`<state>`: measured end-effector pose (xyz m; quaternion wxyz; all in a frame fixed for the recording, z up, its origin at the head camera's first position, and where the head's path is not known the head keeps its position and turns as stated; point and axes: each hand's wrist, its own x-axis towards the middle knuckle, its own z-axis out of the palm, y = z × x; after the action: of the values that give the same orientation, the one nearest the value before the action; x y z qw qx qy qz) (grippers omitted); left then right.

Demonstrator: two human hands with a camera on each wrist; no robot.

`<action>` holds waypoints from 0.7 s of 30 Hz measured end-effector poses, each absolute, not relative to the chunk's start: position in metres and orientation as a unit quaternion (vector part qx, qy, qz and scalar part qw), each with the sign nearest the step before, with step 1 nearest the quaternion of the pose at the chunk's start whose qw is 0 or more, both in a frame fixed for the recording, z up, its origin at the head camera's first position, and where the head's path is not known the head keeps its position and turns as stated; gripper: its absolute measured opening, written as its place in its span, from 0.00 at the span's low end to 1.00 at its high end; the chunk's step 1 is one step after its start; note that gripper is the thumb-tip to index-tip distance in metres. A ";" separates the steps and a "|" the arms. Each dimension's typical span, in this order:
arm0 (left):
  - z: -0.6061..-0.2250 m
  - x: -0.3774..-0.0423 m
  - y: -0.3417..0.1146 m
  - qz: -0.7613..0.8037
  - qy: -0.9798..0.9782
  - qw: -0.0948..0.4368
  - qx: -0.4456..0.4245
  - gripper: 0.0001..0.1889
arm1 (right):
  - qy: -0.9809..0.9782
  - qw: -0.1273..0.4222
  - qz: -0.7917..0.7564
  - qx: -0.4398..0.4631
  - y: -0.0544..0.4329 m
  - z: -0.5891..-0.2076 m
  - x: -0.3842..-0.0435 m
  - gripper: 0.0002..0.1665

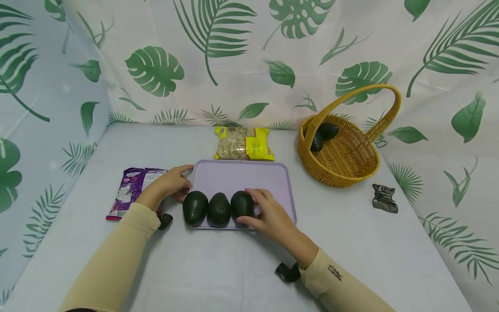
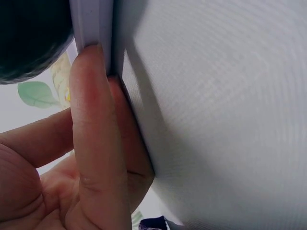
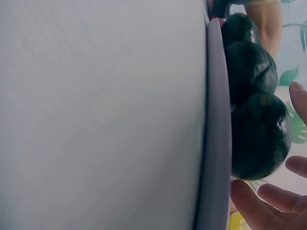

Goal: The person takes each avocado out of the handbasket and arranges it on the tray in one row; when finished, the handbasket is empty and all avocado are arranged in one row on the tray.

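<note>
A lilac tray (image 1: 241, 173) lies on the table with three dark green avocados in a row along its near side: one at left (image 1: 195, 209), one in the middle (image 1: 219, 209) and one at right (image 1: 242, 205). My left hand (image 1: 170, 183) is at the tray's left edge; in the left wrist view its fingertips (image 2: 88, 62) press the outer wall of the tray (image 2: 93, 24). Around the rightmost avocado (image 3: 260, 136) my right hand (image 1: 269, 214) has its thumb and fingers spread; the right wrist view shows gaps between them and the fruit.
Behind the tray lies a yellow and clear food bag (image 1: 244, 144). A purple packet (image 1: 130, 193) is at left, partly behind the left hand. On the right stands a wicker basket (image 1: 339, 162) with two avocados (image 1: 327, 131) and a tall handle. A small dark packet (image 1: 385, 198) lies beside it.
</note>
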<state>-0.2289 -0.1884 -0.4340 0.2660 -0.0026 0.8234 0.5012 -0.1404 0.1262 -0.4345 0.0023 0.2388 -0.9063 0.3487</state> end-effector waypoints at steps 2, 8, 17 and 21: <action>-0.435 -0.229 -0.188 0.501 0.824 0.264 -0.004 0.40 | -0.904 0.001 0.355 0.237 0.130 -0.431 -0.142 0.46; -0.436 -0.229 -0.189 0.503 0.823 0.265 -0.007 0.41 | -0.896 0.006 0.377 0.235 0.151 -0.412 -0.155 0.42; -0.436 -0.230 -0.188 0.500 0.823 0.270 -0.011 0.40 | -0.917 0.037 0.331 0.221 0.206 -0.371 -0.182 0.33; -0.434 -0.229 -0.189 0.497 0.824 0.270 -0.015 0.40 | -0.930 0.065 0.294 0.212 0.238 -0.352 -0.198 0.30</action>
<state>-0.2290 -0.1887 -0.4338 0.2700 -0.0153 0.8243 0.4973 -0.1981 0.2376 -0.3518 0.0650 0.2118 -0.9298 0.2938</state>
